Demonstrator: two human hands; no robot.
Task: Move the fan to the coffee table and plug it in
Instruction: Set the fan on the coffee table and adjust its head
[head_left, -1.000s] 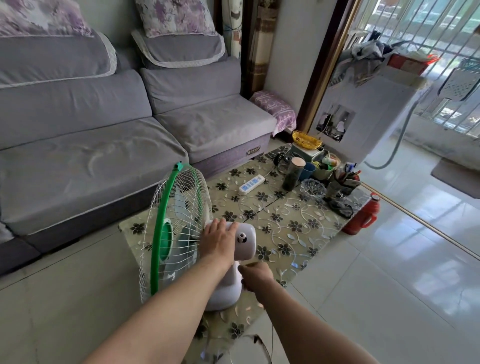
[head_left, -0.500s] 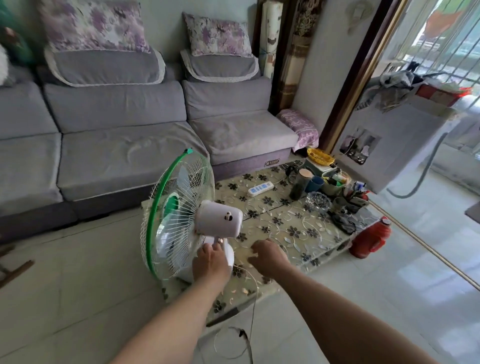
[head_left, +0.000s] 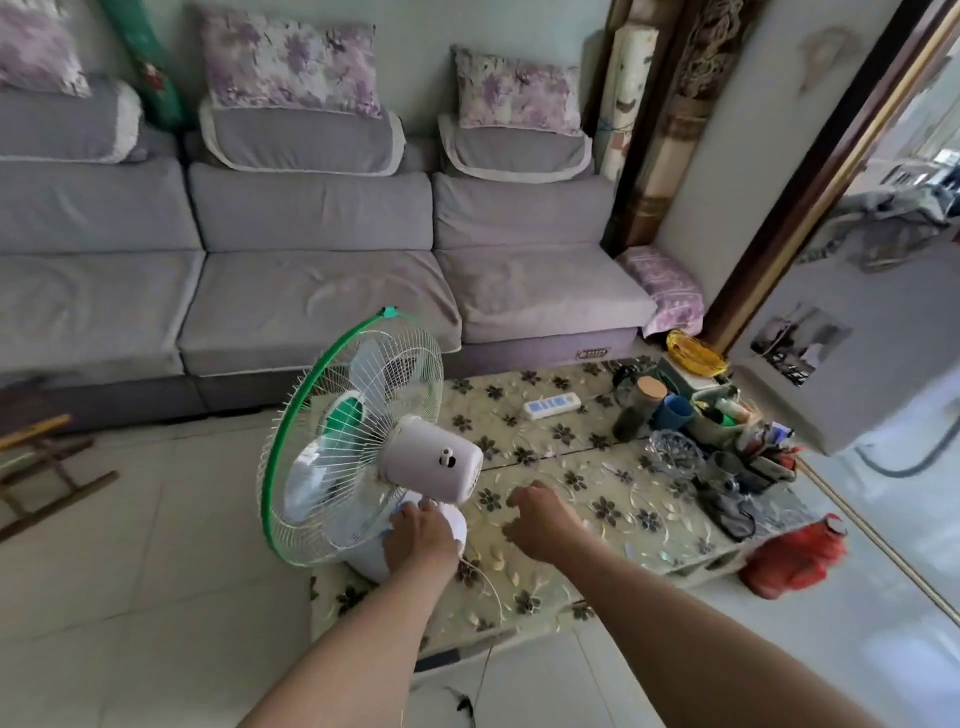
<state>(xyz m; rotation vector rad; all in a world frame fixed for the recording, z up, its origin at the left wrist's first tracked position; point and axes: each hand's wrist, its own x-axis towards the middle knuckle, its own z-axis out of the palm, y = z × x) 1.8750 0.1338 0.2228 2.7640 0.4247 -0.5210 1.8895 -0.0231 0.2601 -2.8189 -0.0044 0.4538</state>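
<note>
Change: since a second ago the left hand (head_left: 422, 535) has been lowered from the motor housing to the base, and the right hand (head_left: 540, 519) has been drawn away to the side.
Left hand: closed around the white base of the fan (head_left: 358, 447), under the motor housing.
Right hand: held free just right of the base, fingers loosely curled, nothing gripped.
Fan: set upright on the near left corner of the coffee table (head_left: 571, 582), green-rimmed grille turned toward the sofa (head_left: 311, 291).
Cord: a thin white cord (head_left: 491, 587) is seen trailing from the base over the near table edge.
Power strip: a white power strip (head_left: 551, 406) is lain farther back on the table, well apart from both hands.
</note>
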